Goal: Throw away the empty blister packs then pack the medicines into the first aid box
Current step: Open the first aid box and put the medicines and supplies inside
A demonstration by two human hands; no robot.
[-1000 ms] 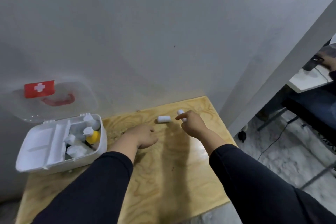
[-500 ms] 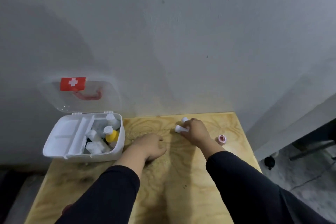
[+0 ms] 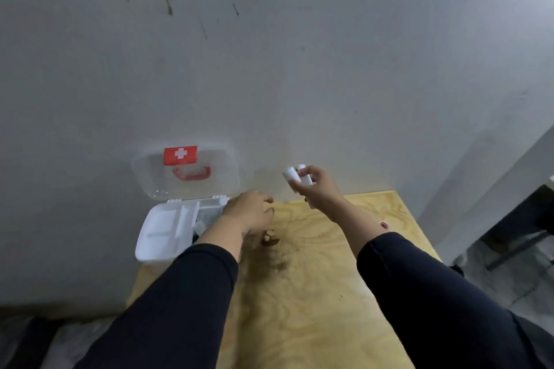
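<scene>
The right hand [image 3: 317,189] is lifted clear of the tabletop [image 3: 314,293], its grip pinching two small white medicine bottles [image 3: 295,176] side by side between thumb and fingertips; a third white piece seems to poke out below the palm, too blurred to name. At nine o'clock from it, the left hand [image 3: 250,213] hovers with fingers curled loosely, holding nothing that shows. Just beyond that hand, again toward nine o'clock, stands the first aid box [image 3: 159,234], lid [image 3: 186,171] propped against the wall, its right compartment mostly hidden by the wrist. At four o'clock from the right hand a small pink-rimmed roll [image 3: 383,224] lies on the wood.

The risk, as I judge it: two round bottles in one pinch can slide against each other, and one may drop and roll off the edge during the carry across.
</scene>
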